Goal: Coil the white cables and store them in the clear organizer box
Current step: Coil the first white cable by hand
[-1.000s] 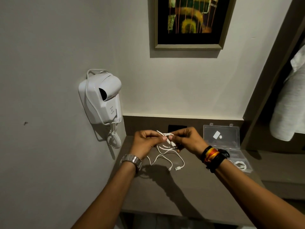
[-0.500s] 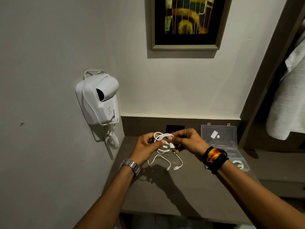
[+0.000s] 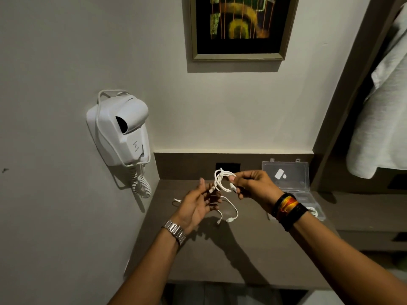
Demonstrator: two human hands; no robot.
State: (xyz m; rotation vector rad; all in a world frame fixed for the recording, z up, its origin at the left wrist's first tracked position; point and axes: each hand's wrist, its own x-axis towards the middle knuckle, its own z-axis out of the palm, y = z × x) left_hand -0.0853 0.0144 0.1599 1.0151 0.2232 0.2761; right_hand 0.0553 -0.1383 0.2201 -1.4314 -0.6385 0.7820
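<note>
From the head camera, a person stands over a dark countertop set into a wall corner; the right hand pinches a coiled white cable between thumb and fingers, holding the small loops above the surface; the left hand is spread, palm turned inward, fingers apart, with one end of the cable near its fingertips, though whether they touch it cannot be told; a loose white cable lies on the countertop just below the hands, its plugs resting side by side; the clear organizer box sits open at the back right of the counter, lid raised against the wall, another white coil partly visible inside behind the right wrist; a metal watch circles the left wrist and dark and orange bands the right; a white wall-mounted hair dryer hangs to the left; a framed picture hangs above.
</note>
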